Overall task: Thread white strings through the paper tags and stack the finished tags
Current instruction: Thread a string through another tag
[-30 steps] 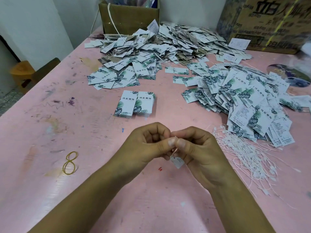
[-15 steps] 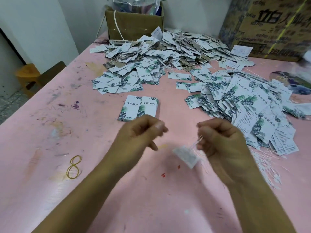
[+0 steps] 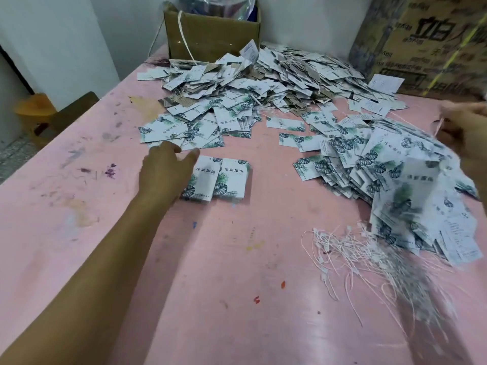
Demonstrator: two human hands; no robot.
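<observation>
Tags (image 3: 232,180) sit in two neat stacks mid-table (image 3: 237,299) — the left hand (image 3: 163,172), fingers straight, touches the left stack. Right hand (image 3: 466,130), blurred at the edge, pinches a string (image 3: 439,125) above the loose pile (image 3: 369,159) — spare strings (image 3: 355,248) lie nearer.

Small packing workshop: stained pink table (image 3: 79,233), heaps of tags (image 3: 263,83), cardboard boxes (image 3: 210,35)

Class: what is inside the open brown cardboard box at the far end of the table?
Crinkled shiny plastic rises out of the cardboard box, with a blue patch at its right. Whatever lies lower is hidden by the box's front wall.
</observation>
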